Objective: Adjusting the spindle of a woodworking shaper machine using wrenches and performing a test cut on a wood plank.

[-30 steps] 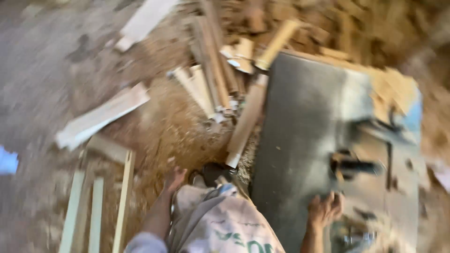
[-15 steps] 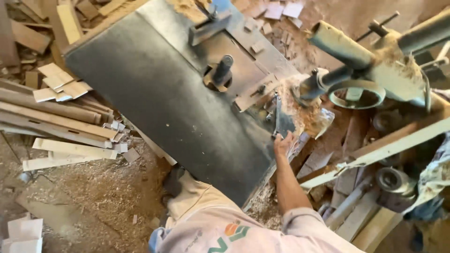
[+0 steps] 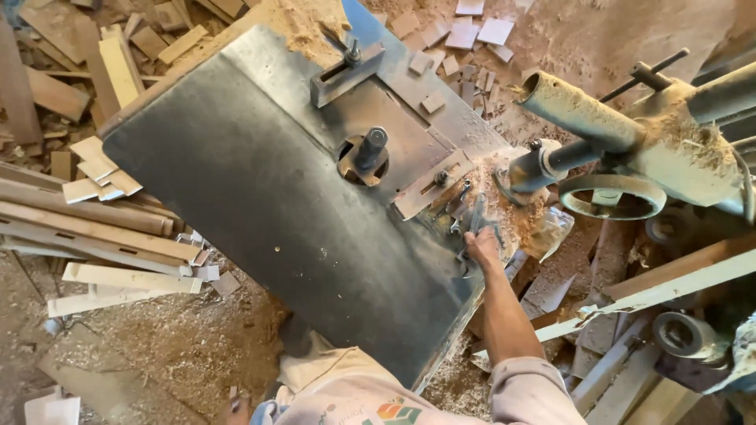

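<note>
My right hand (image 3: 482, 245) reaches over the right edge of a dark steel machine table (image 3: 260, 197) and is closed around a dark metal wrench-like tool (image 3: 476, 216). The tool points up toward bolts and a slotted metal bar (image 3: 431, 186) covered in sawdust. A vertical spindle (image 3: 371, 147) stands in a round opening near the table's middle, apart from the hand. A metal fence bracket (image 3: 346, 72) sits at the table's far side. My left hand is out of sight.
A sawdust-caked arm with a handwheel (image 3: 613, 195) juts in from the right. Long wooden strips (image 3: 102, 236) and offcuts lie on the floor at left. Small wood blocks (image 3: 465, 35) are scattered beyond the table. Planks and a pulley (image 3: 681, 334) crowd the lower right.
The view has swung from the floor at left onto the machine. My right hand went from resting flat on the table edge to gripping the tool. My left hand has left the view.
</note>
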